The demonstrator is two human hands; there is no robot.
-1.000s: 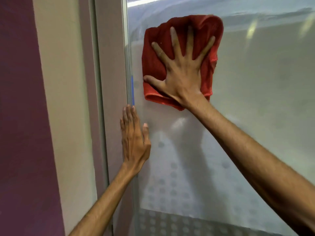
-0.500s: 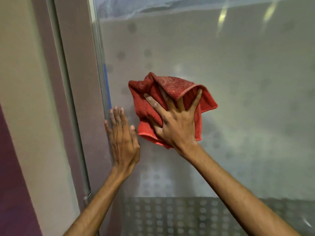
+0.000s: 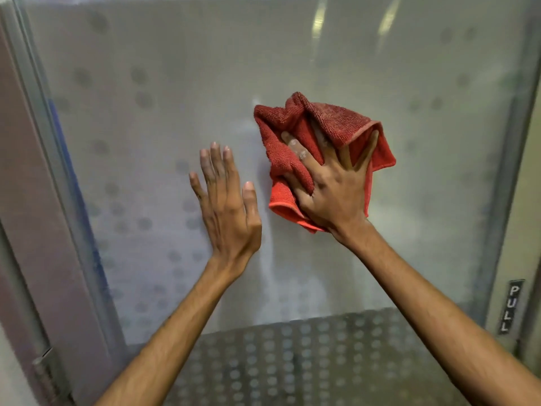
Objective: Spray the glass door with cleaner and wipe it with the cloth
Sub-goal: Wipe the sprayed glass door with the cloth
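- Far left: door frame (image 3: 44, 230) runs up beside the glass door (image 3: 175, 83). The strip of glass next to it is easy to skip with a wadded cloth, so we expect leftover haze there.
- Left hand (image 3: 227, 206): flat on the pane left of centre, fingers (image 3: 216, 162) straight and close together, holding nothing. Bare skin on the glass probably means prints, so that patch likely needs a re-wipe.
- Cloth (image 3: 295, 136): red and bunched, pressed to the glass around mid-pane. It sits just right of the left hand without touching it. With that small a contact patch we'd expect streaks and missed bands between strokes.
- Right hand (image 3: 336, 194): fingers (image 3: 370, 148) splayed and mostly straight, pushing the cloth onto the glass. A fold lies over the middle ones. The thumb is hidden under fabric, so we can't tell if it pinches. If it's only held by pressure, a fast stroke or a lift-off could let the cloth slide out or drop.
- Both arms load the pane, so leaning too hard could shift the door and break contact.
- Right edge: PULL label (image 3: 510, 306) sits beside the glass, with the same edge-skip risk.
- The sprayer isn't in view and we can't judge wetness. If the glass is dry, we'd be smearing it.
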